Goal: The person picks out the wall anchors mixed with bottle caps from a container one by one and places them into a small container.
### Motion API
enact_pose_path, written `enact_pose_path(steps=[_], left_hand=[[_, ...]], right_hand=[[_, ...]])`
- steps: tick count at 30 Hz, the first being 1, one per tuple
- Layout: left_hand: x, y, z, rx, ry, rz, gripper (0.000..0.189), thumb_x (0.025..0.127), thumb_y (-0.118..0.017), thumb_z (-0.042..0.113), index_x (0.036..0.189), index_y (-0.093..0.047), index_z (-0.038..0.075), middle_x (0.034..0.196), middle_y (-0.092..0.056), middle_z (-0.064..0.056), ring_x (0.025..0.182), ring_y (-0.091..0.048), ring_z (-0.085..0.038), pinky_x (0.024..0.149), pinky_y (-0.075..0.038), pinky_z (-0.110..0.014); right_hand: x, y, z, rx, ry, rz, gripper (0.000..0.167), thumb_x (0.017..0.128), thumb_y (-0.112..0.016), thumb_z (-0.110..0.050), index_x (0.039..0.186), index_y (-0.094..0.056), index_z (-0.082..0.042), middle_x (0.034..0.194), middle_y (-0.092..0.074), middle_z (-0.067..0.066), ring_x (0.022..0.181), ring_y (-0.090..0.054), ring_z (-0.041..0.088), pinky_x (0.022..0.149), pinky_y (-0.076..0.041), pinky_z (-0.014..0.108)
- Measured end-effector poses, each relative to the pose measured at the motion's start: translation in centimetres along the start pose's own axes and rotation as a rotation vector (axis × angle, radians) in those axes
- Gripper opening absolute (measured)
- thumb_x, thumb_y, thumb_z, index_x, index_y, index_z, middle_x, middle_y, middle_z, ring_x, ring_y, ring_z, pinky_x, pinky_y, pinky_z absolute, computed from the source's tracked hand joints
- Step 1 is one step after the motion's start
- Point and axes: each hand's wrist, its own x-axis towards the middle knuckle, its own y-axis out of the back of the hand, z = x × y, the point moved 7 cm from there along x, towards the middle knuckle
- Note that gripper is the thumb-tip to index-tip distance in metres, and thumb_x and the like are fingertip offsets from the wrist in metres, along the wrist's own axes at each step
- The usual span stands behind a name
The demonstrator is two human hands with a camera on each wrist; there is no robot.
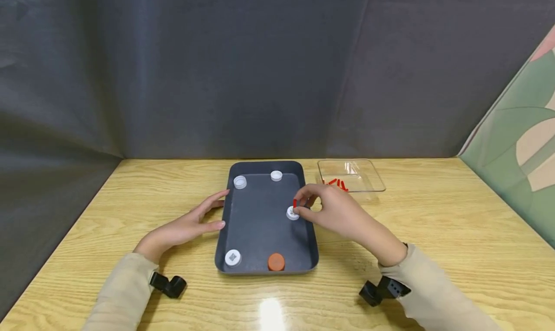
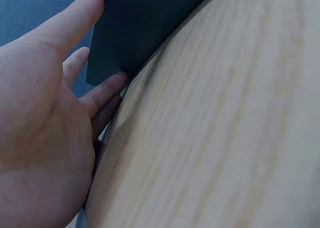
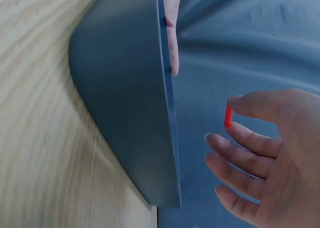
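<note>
My right hand (image 1: 331,208) pinches a small red stick (image 1: 295,204) between thumb and index finger, just above a white cap (image 1: 292,214) on the right side of a dark grey tray (image 1: 264,225). In the right wrist view, the red stick (image 3: 228,115) spans the gap between thumb and fingertip. At the tray's left wall, my left hand (image 1: 186,227) has its fingers and thumb extended, with the tips at the rim. The left wrist view shows that hand (image 2: 55,103) against the tray's outer side (image 2: 135,33).
Inside the tray are further white caps (image 1: 232,258), two of them near the far end, and an orange cap (image 1: 276,261) at the near edge. Behind my right hand, a clear box (image 1: 368,179) holds several red sticks (image 1: 339,182). A dark curtain (image 1: 260,71) closes off the back.
</note>
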Motion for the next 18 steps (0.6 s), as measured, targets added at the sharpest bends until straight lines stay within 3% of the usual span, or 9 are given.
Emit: enact_pose_path(steps=[9,18], left_hand=[[0.0,0.0,0.0,-0.003,0.007,0.004,0.075,0.101,-0.059,0.028,0.16,-0.012,0.026,0.158,-0.02,-0.02,0.147,-0.015,-0.039,0.113,-0.01,-0.064],[0.0,0.0,0.1,0.019,0.004,0.009,0.075,0.101,-0.058,0.027,0.16,-0.012,0.025,0.157,-0.021,-0.022,0.146,-0.016,-0.04,0.113,-0.012,-0.064]], right_hand=[[-0.7,2.4,2.1,-0.007,-0.038,0.087,0.011,0.089,-0.075,-0.017,0.098,-0.073,-0.012,0.087,-0.068,-0.006,0.082,-0.062,0.014,0.077,-0.048,0.042],[-0.7,3.8,3.9,0.0,-0.093,0.105,0.01,0.09,-0.074,-0.016,0.098,-0.072,-0.01,0.086,-0.067,-0.002,0.081,-0.06,0.016,0.072,-0.049,0.036]])
